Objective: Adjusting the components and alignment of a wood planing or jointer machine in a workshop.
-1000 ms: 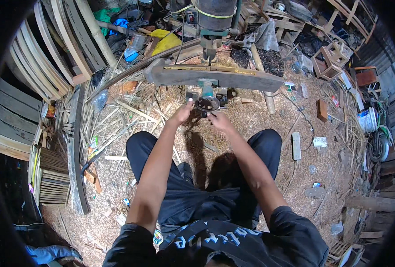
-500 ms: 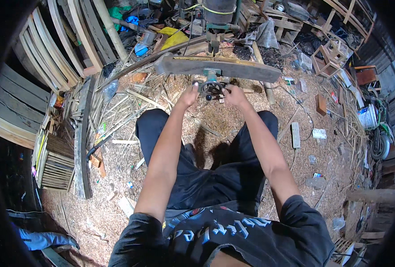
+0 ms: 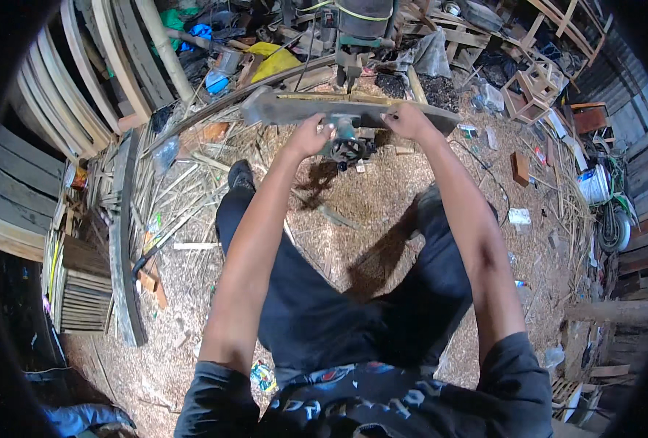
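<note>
A long, grey, slightly curved wooden plank (image 3: 284,111) lies crosswise on a machine ahead of me, its far edge paler. Closed at the plank's near edge, left of the middle, is my left hand (image 3: 311,136); its thumb comes close to the green metal fitting. On the other side my right hand (image 3: 412,123) has its fingers bent round the near edge. Between the hands, a green fitting with a dark handwheel (image 3: 347,150) juts toward me below the plank. A metal tool head (image 3: 349,71) hangs above the plank's far side. The plank hides the fingertips in part.
Wood shavings and sticks litter the floor (image 3: 324,252). Curved timber pieces (image 3: 61,95) lean at the left, near a stack of slats (image 3: 86,299). At the right stand a small wooden frame (image 3: 532,91) and a white bucket (image 3: 594,187). A wood block (image 3: 520,168) lies nearer.
Both hands have moved from beside the handwheel up to the plank, the right one also outward. My knees have spread apart, and the plank has shifted slightly left.
</note>
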`<state>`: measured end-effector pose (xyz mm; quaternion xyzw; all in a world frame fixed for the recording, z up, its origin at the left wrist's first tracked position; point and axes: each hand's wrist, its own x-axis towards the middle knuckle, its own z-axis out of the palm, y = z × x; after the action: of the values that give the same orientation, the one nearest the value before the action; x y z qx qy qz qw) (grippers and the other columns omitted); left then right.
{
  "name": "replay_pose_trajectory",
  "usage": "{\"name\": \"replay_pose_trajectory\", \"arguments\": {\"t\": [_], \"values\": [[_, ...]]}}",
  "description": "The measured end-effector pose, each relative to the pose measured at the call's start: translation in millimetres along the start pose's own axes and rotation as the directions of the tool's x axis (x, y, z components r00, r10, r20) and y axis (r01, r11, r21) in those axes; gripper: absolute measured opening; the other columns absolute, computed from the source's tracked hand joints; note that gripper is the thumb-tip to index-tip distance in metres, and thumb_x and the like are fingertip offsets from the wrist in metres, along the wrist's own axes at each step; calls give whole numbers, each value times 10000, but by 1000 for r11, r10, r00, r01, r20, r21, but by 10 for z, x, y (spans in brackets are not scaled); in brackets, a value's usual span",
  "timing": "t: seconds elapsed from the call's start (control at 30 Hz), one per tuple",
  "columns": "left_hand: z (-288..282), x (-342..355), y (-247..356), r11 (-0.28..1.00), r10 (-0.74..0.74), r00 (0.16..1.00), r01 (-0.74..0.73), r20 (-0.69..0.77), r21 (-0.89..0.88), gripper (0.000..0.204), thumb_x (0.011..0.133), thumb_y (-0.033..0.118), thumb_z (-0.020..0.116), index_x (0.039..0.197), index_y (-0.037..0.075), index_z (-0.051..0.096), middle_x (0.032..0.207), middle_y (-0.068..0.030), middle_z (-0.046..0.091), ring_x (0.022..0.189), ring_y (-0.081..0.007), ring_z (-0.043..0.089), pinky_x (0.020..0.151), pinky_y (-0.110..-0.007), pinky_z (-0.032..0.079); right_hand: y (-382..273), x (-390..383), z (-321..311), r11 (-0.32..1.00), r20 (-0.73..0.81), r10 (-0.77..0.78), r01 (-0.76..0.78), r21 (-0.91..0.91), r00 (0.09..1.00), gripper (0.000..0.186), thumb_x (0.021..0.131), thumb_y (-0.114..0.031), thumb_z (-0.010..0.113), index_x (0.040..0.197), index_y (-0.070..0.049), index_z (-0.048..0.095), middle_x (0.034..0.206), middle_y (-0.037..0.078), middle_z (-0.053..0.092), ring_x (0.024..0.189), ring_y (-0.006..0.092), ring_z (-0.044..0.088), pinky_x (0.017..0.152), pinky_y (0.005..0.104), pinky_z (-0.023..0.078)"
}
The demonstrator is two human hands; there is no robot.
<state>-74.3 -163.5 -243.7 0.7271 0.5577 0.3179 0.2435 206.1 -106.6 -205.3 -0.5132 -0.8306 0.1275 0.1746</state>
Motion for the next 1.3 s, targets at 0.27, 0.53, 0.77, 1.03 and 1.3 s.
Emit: {"name": "replay_pose_trajectory", "arguments": {"t": [0.27, 0.53, 0.77, 1.03, 1.3], "values": [[207, 594, -849, 880, -208, 973, 141, 101, 454, 752, 866, 288, 541, 1474, -9, 213, 1522, -234, 252, 1408, -353, 268, 1132, -497, 260, 787, 373, 856, 993, -155, 120, -115, 40, 981, 463, 850, -198, 660, 1270, -71, 513, 1378, 276, 414, 1123, 475, 523, 955, 490, 455], [450, 1095, -1346, 745, -294, 956, 224, 8, 628, 843, 852, 292, 554, 1515, 39, 98, 1584, -161, 110, 1454, -333, 148, 1154, -529, 188, 651, 959, 1245, 974, -56, 227, -227, 20, 972, 482, 879, -177, 611, 1323, -112, 435, 1396, 247, 382, 1064, 464, 563, 915, 490, 481], [580, 1121, -1428, 746, -211, 977, 145, 25, 650, 926, 811, 303, 626, 1530, 106, 77, 1582, -175, 101, 1462, -348, 85, 1158, -516, 192, 985, 1090, 1369, 978, -144, 208, -209, 9, 967, 377, 886, -268, 646, 1182, -61, 538, 1245, 264, 474, 1011, 456, 586, 871, 497, 502], [525, 1122, -1389, 782, -231, 970, 138, 77, 607, 935, 815, 325, 617, 1533, 121, 55, 1585, -177, 70, 1464, -349, 61, 1177, -483, 151, 1002, 1093, 1353, 971, -83, 236, -238, -17, 968, 370, 892, -284, 635, 1170, -51, 561, 1351, 298, 419, 1046, 454, 584, 872, 501, 507], [523, 1136, -1306, 826, -222, 968, 120, 122, 550, 908, 822, 326, 612, 1532, 116, 87, 1577, -187, 110, 1461, -353, 80, 1175, -490, 144, 1070, 1038, 1323, 965, -107, 260, -262, -4, 960, 353, 886, -301, 640, 1166, -93, 587, 1347, 302, 423, 1039, 454, 588, 867, 504, 505]]}}
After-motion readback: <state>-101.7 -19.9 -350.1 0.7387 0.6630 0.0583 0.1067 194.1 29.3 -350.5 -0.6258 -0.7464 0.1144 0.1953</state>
